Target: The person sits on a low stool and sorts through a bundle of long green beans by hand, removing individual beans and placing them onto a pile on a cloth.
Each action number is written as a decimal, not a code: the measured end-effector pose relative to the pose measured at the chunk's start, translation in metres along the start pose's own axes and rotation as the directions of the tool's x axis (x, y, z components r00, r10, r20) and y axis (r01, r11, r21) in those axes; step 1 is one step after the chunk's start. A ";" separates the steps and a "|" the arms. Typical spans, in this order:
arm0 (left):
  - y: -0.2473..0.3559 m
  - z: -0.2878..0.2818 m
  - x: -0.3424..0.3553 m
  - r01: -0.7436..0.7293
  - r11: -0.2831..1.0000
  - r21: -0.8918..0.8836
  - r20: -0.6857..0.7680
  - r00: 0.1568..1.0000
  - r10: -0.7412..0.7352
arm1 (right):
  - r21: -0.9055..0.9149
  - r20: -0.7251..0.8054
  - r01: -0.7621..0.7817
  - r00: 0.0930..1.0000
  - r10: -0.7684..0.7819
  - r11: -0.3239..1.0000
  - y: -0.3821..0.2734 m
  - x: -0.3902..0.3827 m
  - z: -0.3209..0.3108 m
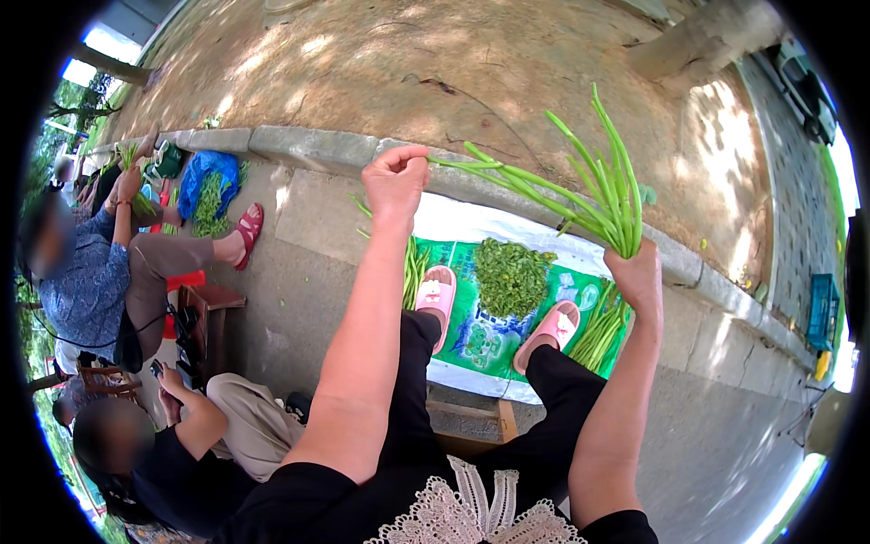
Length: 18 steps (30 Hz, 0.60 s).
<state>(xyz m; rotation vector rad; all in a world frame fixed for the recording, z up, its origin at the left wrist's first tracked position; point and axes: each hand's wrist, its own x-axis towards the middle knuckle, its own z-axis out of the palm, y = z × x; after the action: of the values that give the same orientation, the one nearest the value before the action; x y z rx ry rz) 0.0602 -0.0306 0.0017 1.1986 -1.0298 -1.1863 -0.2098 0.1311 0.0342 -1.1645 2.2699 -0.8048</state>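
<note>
My right hand (pixel 636 275) is closed around the lower ends of a bunch of long green leaf stems (pixel 614 204), which fan out upward and to the left. Out to the left, my left hand (pixel 397 186) pinches the tip of one or more stems reaching across from that bunch. Below, between my pink slippers, a heap of green leaves (pixel 513 276) lies on a green printed plastic sheet (pixel 489 361). More long stems (pixel 600 337) lie on the sheet by my right foot, and another pile of stems (pixel 416 270) is beside my left foot.
A stone curb (pixel 308 150) runs beyond the sheet, with bare earth behind it. At left, a seated person (pixel 91 272) holds green stems near a blue bag (pixel 207 181) of greens. A second person (pixel 181 444) sits nearer, holding a phone. A blue crate (pixel 823 313) stands far right.
</note>
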 end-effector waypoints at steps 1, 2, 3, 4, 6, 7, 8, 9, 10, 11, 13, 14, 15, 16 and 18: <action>0.001 0.002 -0.001 0.065 0.996 -0.068 -0.020 0.998 -0.067 | 0.001 -0.005 -0.002 1.000 0.002 1.000 -0.001 -0.001 -0.001; 0.004 0.002 -0.002 0.126 0.983 -0.131 -0.040 0.990 -0.132 | 0.008 -0.005 -0.001 1.000 0.001 1.000 -0.002 -0.002 -0.001; 0.004 0.002 -0.002 0.140 0.978 -0.155 -0.050 0.988 -0.149 | 0.018 0.009 0.002 1.000 -0.002 1.000 -0.002 -0.002 0.000; 0.005 0.002 -0.002 0.153 0.972 -0.179 -0.060 0.984 -0.166 | 0.029 0.023 0.005 1.000 -0.005 1.000 -0.002 -0.001 0.000; 0.002 -0.001 0.000 0.084 0.992 -0.091 -0.082 0.992 -0.091 | 0.028 0.052 0.009 0.999 -0.010 1.000 -0.006 -0.002 0.000; -0.002 -0.003 0.002 0.000 1.000 0.024 -0.083 0.997 0.002 | 0.016 0.065 0.009 0.998 -0.010 1.000 -0.009 -0.003 -0.001; -0.002 -0.003 0.003 -0.085 0.987 0.136 -0.070 0.993 0.095 | 0.004 0.076 0.008 0.997 -0.008 1.000 -0.011 -0.004 -0.002; -0.002 -0.003 0.002 -0.178 0.951 0.253 -0.053 0.979 0.197 | 0.002 0.081 0.011 0.997 -0.011 1.000 -0.010 -0.004 -0.002; -0.003 -0.003 0.001 -0.267 0.892 0.365 -0.023 0.955 0.295 | 0.000 0.086 0.013 0.996 -0.013 1.000 -0.009 -0.004 -0.003; -0.003 -0.002 0.000 -0.348 0.813 0.467 0.019 0.923 0.384 | -0.004 0.092 0.013 0.996 -0.012 1.000 -0.008 -0.005 -0.004; -0.003 -0.001 -0.001 -0.392 0.755 0.525 0.061 0.903 0.426 | -0.038 0.098 0.010 0.995 -0.007 0.999 -0.008 -0.006 -0.006; -0.003 -0.002 -0.002 -0.412 0.724 0.554 0.084 0.892 0.443 | -0.054 0.102 0.007 0.995 -0.001 0.998 -0.010 -0.007 -0.008; -0.004 -0.003 -0.002 -0.432 0.697 0.573 0.104 0.881 0.461 | -0.058 0.111 0.004 0.994 0.003 0.998 -0.011 -0.008 -0.009; -0.005 -0.003 0.000 -0.451 0.669 0.591 0.124 0.870 0.477 | -0.062 0.119 0.000 0.993 0.007 0.998 -0.013 -0.008 -0.011; -0.009 -0.005 0.000 -0.457 0.644 0.614 0.148 0.868 0.475 | -0.063 0.126 0.005 0.992 0.003 0.998 -0.013 -0.010 -0.012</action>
<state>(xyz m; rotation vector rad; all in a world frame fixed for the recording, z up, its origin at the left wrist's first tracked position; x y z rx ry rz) 0.0643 -0.0300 -0.0076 1.3223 -1.6837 -0.3946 -0.2048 0.1365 0.0533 -1.2091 2.2049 -0.6451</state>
